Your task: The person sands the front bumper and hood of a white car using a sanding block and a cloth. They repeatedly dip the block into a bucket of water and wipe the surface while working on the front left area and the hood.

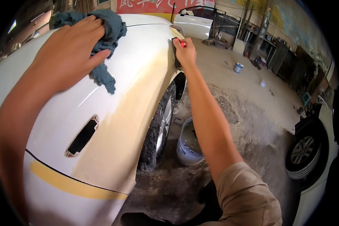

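Note:
A white car fender with a broad beige filler patch fills the left half. My left hand is closed on a crumpled dark teal cloth on top of the panel, one end of it hanging down. At the far end, my right hand grips a black block with a red part, apparently a sanding block, against the fender's outer edge above the wheel arch. Its working face is hidden. A dark slot opens in the near part of the panel.
Below the fender is the car's wheel, and beside it a bucket of cloudy liquid. A small can stands on the floor. Ahead is a detached white car door. Another car's wheel is at the right.

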Available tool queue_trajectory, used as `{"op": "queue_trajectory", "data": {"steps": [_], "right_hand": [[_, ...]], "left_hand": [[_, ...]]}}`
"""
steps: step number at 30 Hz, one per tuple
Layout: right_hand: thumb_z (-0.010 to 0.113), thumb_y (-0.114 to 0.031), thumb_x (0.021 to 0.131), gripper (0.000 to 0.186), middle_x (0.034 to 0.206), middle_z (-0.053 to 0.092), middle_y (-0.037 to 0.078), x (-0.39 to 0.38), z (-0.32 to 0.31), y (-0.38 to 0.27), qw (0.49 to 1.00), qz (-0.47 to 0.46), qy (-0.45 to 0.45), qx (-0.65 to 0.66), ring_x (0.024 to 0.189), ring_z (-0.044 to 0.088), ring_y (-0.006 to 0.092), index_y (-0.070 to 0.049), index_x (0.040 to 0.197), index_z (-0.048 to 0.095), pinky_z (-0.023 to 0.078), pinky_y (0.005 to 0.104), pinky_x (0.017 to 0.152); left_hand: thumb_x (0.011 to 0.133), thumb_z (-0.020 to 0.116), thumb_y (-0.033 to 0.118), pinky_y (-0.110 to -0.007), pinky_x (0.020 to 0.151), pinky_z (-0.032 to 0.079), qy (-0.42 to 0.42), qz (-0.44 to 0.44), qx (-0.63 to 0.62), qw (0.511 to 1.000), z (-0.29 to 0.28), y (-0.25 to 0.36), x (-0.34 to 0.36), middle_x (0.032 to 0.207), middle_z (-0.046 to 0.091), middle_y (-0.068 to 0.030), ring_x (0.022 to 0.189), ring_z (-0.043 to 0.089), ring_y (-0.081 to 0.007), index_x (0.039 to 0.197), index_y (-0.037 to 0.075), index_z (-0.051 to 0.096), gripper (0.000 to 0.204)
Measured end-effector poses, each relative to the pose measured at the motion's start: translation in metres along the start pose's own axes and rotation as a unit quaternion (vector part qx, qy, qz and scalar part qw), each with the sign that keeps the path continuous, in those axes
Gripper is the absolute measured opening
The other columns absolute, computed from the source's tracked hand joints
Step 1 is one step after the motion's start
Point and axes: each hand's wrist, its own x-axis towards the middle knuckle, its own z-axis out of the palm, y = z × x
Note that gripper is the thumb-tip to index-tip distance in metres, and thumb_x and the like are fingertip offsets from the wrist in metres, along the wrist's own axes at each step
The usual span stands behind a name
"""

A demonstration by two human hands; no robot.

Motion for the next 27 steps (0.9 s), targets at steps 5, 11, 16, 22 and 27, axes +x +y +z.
{"op": "queue_trajectory", "data": {"steps": [5, 11, 16, 22, 27], "right_hand": [[0.080, -0.028, 0.092, 0.033, 0.110, 0.066, 0.018, -0.199, -0.010, -0.115, 0.967, -0.250, 0.037, 0.016, 0.100, 0.064, 0.0301, -0.005, 0.110, 0.064, 0.051, 0.0406, 0.086], [0.072, -0.040, 0.097, 0.042, 0.110, 0.060, 0.023, -0.113, -0.002, -0.100, 0.996, -0.086, -0.038, -0.002, 0.100, 0.061, 0.0405, -0.002, 0.109, 0.060, 0.050, 0.0489, 0.085], [0.069, -0.040, 0.099, 0.045, 0.113, 0.059, 0.028, -0.110, 0.014, -0.112, 1.000, 0.010, 0.006, -0.019, 0.099, 0.062, 0.0454, 0.001, 0.112, 0.055, 0.050, 0.0548, 0.088], [0.072, -0.028, 0.098, 0.048, 0.123, 0.048, 0.032, -0.256, -0.008, -0.151, 0.992, -0.110, -0.050, 0.022, 0.116, 0.052, 0.0507, 0.005, 0.124, 0.049, 0.044, 0.0575, 0.098], [0.062, -0.039, 0.104, 0.047, 0.123, 0.052, 0.029, -0.109, 0.002, -0.129, 0.999, -0.029, -0.026, -0.036, 0.105, 0.061, 0.0471, 0.001, 0.121, 0.047, 0.049, 0.0546, 0.095]], "left_hand": [[0.102, 0.065, 0.033, -0.044, 0.112, 0.042, 0.012, 0.012, -0.026, 1.000, -0.003, -0.003, -0.008, 0.142, 0.061, -0.0179, 0.137, 0.054, -0.0330, 0.132, 0.001, 0.062, 0.045], [0.096, 0.063, 0.042, -0.043, 0.081, 0.056, 0.010, 0.125, -0.031, 0.992, 0.005, -0.026, 0.011, 0.105, 0.067, -0.0150, 0.106, 0.065, -0.0308, 0.104, 0.001, 0.065, 0.042], [0.099, 0.061, 0.040, -0.045, 0.088, 0.055, -0.020, 0.086, -0.080, 0.993, -0.018, -0.016, -0.003, 0.110, 0.068, -0.0164, 0.110, 0.065, -0.0327, 0.108, 0.000, 0.066, 0.041], [0.103, 0.056, 0.036, -0.045, 0.093, 0.053, -0.043, 0.088, -0.102, 0.990, -0.024, -0.013, 0.001, 0.116, 0.068, -0.0178, 0.116, 0.063, -0.0331, 0.112, -0.003, 0.066, 0.041], [0.105, 0.054, 0.034, -0.046, 0.096, 0.053, -0.057, 0.063, -0.090, 0.992, -0.035, -0.008, -0.001, 0.120, 0.068, -0.0191, 0.118, 0.063, -0.0332, 0.114, -0.004, 0.066, 0.041]]}}
